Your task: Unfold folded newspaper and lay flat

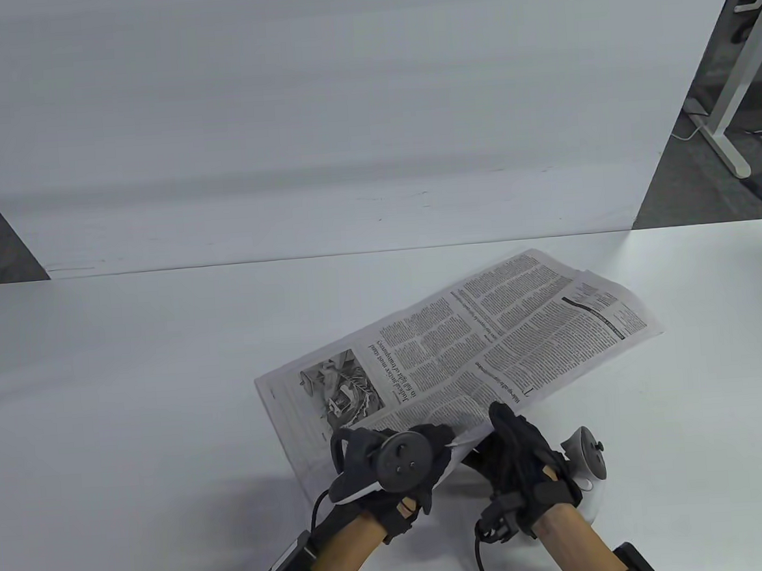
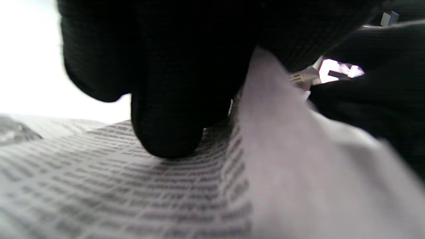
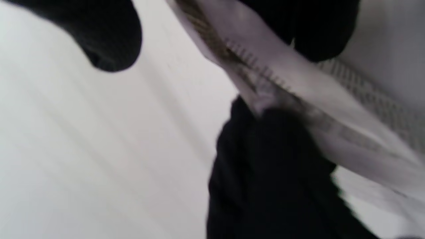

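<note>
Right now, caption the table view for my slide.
Both gloved hands, left hand and right hand, grip the folded newspaper's near edge.

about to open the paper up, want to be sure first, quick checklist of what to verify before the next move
1. Left hand grip on the near edge of the newspaper: ok, fingers rest on the print and the edge curls up beside them.
2. Right hand grip on the same edge: ok, fingers sit under the lifted layers.
3. Single layer pinched, not several: cannot tell, the wrist views are blurred.
4. Newspaper still folded: ok, it lies on the table slanting away to the right.
5. Far corner flat: not ok, an offset sheet shows there.
</note>
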`<action>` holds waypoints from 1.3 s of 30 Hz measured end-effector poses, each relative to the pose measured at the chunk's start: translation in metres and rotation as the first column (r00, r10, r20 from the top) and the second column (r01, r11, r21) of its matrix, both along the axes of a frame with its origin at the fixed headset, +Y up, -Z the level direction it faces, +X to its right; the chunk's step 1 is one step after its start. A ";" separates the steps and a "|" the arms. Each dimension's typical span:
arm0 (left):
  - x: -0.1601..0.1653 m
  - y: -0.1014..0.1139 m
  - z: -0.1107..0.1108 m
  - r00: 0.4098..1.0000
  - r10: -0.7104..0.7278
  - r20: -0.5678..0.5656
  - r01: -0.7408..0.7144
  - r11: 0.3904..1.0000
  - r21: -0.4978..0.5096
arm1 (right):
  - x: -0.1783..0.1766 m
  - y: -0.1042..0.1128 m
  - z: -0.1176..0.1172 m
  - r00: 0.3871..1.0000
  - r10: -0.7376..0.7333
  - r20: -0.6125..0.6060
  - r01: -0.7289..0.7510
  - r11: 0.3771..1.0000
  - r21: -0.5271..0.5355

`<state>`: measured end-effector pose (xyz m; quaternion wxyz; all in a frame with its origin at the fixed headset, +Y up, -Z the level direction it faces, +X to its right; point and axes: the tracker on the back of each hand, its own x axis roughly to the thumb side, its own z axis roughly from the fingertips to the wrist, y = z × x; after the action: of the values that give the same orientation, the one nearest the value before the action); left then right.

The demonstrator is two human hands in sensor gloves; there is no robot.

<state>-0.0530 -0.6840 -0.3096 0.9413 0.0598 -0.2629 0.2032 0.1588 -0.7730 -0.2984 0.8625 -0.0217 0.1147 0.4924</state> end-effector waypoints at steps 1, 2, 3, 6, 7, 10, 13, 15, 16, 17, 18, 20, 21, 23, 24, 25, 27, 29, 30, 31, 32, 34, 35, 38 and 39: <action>-0.005 0.001 -0.003 0.998 0.062 -0.026 -0.063 0.997 -0.040 | -0.003 0.002 0.001 0.999 0.027 -0.028 -0.026 0.999 0.029; -0.009 0.001 -0.006 0.992 0.117 -0.053 -0.121 0.989 -0.087 | -0.005 0.003 0.003 0.998 0.055 -0.033 -0.054 0.998 0.044; -0.011 0.002 -0.007 0.988 0.142 -0.068 -0.149 0.982 -0.113 | -0.007 0.004 0.005 0.997 0.078 -0.020 -0.077 0.996 0.038; -0.017 0.004 -0.009 0.979 0.183 -0.087 -0.196 0.965 -0.174 | -0.011 0.006 0.011 0.972 0.222 0.071 -0.221 0.975 -0.018; -0.017 0.004 -0.008 0.980 0.171 -0.098 -0.187 0.965 -0.184 | -0.012 0.007 0.012 0.957 0.276 0.092 -0.275 0.961 -0.023; -0.014 0.005 -0.005 0.985 0.143 -0.094 -0.157 0.973 -0.168 | -0.015 0.010 0.013 0.933 0.343 0.107 -0.341 0.939 -0.041; -0.008 0.006 -0.003 0.989 0.113 -0.097 -0.127 0.980 -0.153 | -0.016 0.011 0.014 0.918 0.374 0.131 -0.368 0.927 -0.068; -0.005 0.007 -0.001 0.991 0.092 -0.093 -0.104 0.986 -0.133 | -0.016 0.012 0.014 0.902 0.407 0.147 -0.399 0.913 -0.082; -0.004 0.007 -0.001 0.991 0.092 -0.092 -0.104 0.986 -0.133 | -0.015 0.013 0.015 0.893 0.422 0.158 -0.413 0.906 -0.088; -0.003 0.007 0.000 0.990 0.097 -0.101 -0.110 0.985 -0.135 | -0.015 0.014 0.014 0.883 0.438 0.169 -0.428 0.899 -0.094; -0.003 0.008 0.000 0.990 0.098 -0.103 -0.111 0.985 -0.131 | -0.014 0.015 0.014 0.881 0.441 0.171 -0.431 0.898 -0.092; -0.005 0.012 -0.001 0.989 0.081 -0.122 -0.096 0.987 -0.127 | -0.012 0.017 0.013 0.870 0.461 0.174 -0.451 0.888 -0.093; -0.007 0.016 -0.001 0.985 0.095 -0.146 -0.110 0.989 -0.102 | -0.010 0.020 0.012 0.867 0.468 0.170 -0.461 0.884 -0.081; -0.015 0.025 -0.003 0.981 0.095 -0.170 -0.114 0.988 -0.104 | -0.005 0.029 0.011 0.854 0.494 0.163 -0.489 0.869 -0.072; -0.022 0.032 -0.004 0.974 0.124 -0.187 -0.144 0.985 -0.095 | -0.001 0.035 0.010 0.845 0.512 0.157 -0.509 0.859 -0.065; -0.029 0.038 -0.005 0.967 0.149 -0.205 -0.170 0.981 -0.091 | 0.004 0.041 0.009 0.834 0.532 0.148 -0.529 0.846 -0.062; -0.049 0.050 -0.008 0.951 0.192 -0.240 -0.223 0.969 -0.107 | 0.019 0.054 0.005 0.824 0.556 0.108 -0.554 0.831 -0.053; -0.072 0.060 -0.010 0.927 0.258 -0.274 -0.299 0.947 -0.121 | 0.034 0.062 0.002 0.798 0.594 0.103 -0.591 0.805 -0.062; -0.083 0.065 -0.011 0.918 0.283 -0.279 -0.327 0.936 -0.129 | 0.046 0.066 -0.001 0.779 0.620 0.097 -0.616 0.785 -0.070; -0.094 0.068 -0.012 0.909 0.304 -0.285 -0.352 0.926 -0.137 | 0.054 0.068 -0.002 0.767 0.634 0.095 -0.630 0.773 -0.077; -0.112 0.073 -0.013 0.888 0.336 -0.312 -0.392 0.910 -0.134 | 0.067 0.070 -0.005 0.750 0.655 0.088 -0.649 0.755 -0.092; -0.138 0.078 -0.015 0.875 0.349 -0.336 -0.415 0.898 -0.147 | 0.089 0.071 -0.009 0.718 0.691 0.084 -0.683 0.722 -0.112; -0.155 0.078 -0.017 0.857 0.367 -0.362 -0.443 0.884 -0.152 | 0.103 0.071 -0.011 0.693 0.716 0.086 -0.705 0.698 -0.127; -0.185 0.074 -0.020 0.829 0.383 -0.408 -0.475 0.866 -0.154 | 0.129 0.068 -0.017 0.652 0.752 0.096 -0.735 0.658 -0.168; -0.199 0.069 -0.022 0.814 0.391 -0.430 -0.490 0.859 -0.146 | 0.141 0.066 -0.020 0.639 0.763 0.101 -0.741 0.645 -0.188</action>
<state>-0.2522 -0.6153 -0.3312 0.9003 0.0392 -0.0236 0.4328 0.3000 -0.7065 -0.3181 0.5821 -0.1654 0.0526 0.7944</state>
